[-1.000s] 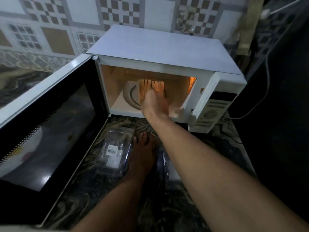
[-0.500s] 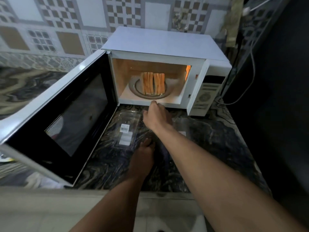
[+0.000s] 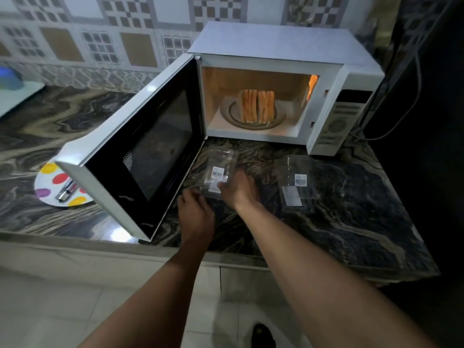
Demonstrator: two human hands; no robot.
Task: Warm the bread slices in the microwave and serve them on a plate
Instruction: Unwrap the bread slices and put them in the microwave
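Golden bread slices (image 3: 257, 106) stand in the microwave (image 3: 276, 43), beyond the right hand (image 3: 238, 190).

Microwave (image 3: 276, 43) door (image 3: 150, 146) open, bread slices (image 3: 257, 106) upright on turntable (image 3: 233, 116). Left hand (image 3: 197, 214) and right hand (image 3: 239, 190) at clear pack (image 3: 218, 162) on desk (image 3: 351, 222); grip unclear. Dotted plate (image 3: 47, 189) behind door.

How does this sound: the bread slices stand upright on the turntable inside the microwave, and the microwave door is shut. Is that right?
Not quite. The microwave door is not shut: it is wide open, swung out to the left, as the head view shows. The rest holds: the bread slices stand upright on the turntable inside the microwave.
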